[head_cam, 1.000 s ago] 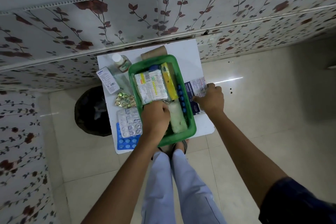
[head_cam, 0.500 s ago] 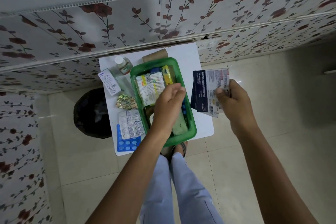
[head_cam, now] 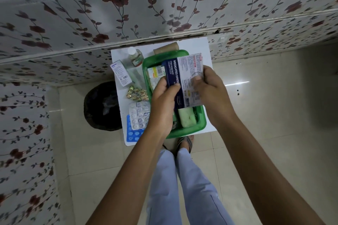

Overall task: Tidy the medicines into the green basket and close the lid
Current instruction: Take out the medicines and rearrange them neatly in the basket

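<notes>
Both hands, left hand [head_cam: 163, 99] and right hand [head_cam: 210, 87], pinch the dressings box [head_cam: 184, 78] by its long edges; probably light, crushable card above the green basket [head_cam: 198, 121].

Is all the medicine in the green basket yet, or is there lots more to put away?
Partly. A few packets already lie inside the green plastic basket. Both hands, left and right, hold the blue-and-white dressing box above it. The small bottle, white carton, gold foil strip and blister packs wait on the white table. No lid shows.
</notes>
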The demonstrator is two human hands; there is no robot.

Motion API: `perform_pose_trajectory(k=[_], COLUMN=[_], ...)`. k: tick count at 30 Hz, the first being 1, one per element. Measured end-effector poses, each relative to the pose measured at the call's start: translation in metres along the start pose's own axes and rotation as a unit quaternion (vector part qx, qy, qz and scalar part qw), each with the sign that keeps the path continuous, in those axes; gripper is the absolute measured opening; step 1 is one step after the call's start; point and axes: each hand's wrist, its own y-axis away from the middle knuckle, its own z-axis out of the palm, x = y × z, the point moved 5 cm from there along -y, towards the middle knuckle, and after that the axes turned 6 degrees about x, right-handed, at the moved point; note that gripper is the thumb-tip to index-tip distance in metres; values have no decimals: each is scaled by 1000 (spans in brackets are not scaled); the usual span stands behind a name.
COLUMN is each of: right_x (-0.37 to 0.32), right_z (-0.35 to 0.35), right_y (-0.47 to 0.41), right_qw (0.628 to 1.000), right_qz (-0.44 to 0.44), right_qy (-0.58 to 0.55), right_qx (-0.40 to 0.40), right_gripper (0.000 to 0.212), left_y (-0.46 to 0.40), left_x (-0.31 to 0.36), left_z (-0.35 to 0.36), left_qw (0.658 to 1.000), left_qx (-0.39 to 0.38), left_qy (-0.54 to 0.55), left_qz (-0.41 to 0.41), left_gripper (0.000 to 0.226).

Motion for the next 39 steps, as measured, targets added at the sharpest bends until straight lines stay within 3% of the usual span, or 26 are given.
perform_pose_trajectory(k=[2, 5, 7, 10, 14, 17, 20, 22, 23, 25, 29, 31, 34, 39], right_x=[10, 31, 44, 50, 21, 6, 20, 35, 39, 40, 24, 16, 15, 22], right_z=[0, -5, 1, 11, -5, 3, 35, 48, 49, 47, 34, 27, 29, 39], right_y=[-6, -12, -7, 3, 9, 4, -9, -10, -9, -10, -34, -47, -45, -33], right_qw=[999, 975, 951, 920, 862, 844, 722, 647, 627, 633, 783, 827, 815, 745], right_qz=[15, 25, 8, -79, -232, -301, -394, -411, -408, -378, -241, -211, -222, -243], right_qy=[45, 221, 310, 382, 446, 444, 563, 633, 654, 665, 548, 498, 512, 575], right_qx=[13, 28, -6, -25, 64, 27, -80, -110, -113, -123, -172, -157, -157, -235], right_gripper=[26, 24, 28, 42, 34, 35, 46, 36, 31, 30, 36, 30, 28, 36], left_y=[0, 1, 3, 4, 2, -1, -5, -7, -7, -9, -9, -8, -8, -12], left_x=[-5, -10, -11, -11, -8, -5, -2, -3, -3, -5, -10, -12, -17, -18], left_z=[-14, -42, -55, -61, -63, -70, -76, -81, -84, -91, -100, -99, -94, -90], left_qw=[999, 986, 971, 960, 948, 942, 940, 941, 943, 944, 948, 949, 951, 948], left_qx=[37, 133, 172, 167, 151, 163, 190, 197, 197, 198, 201, 198, 191, 190], left_qy=[16, -80, -130, -185, -234, -243, -235, -229, -227, -227, -218, -215, -213, -224], left_qz=[2, 68, 101, 126, 151, 162, 159, 150, 146, 138, 117, 116, 114, 121], left_gripper=[26, 26, 28, 27, 24, 22, 21, 21, 21, 22, 29, 29, 30, 22])
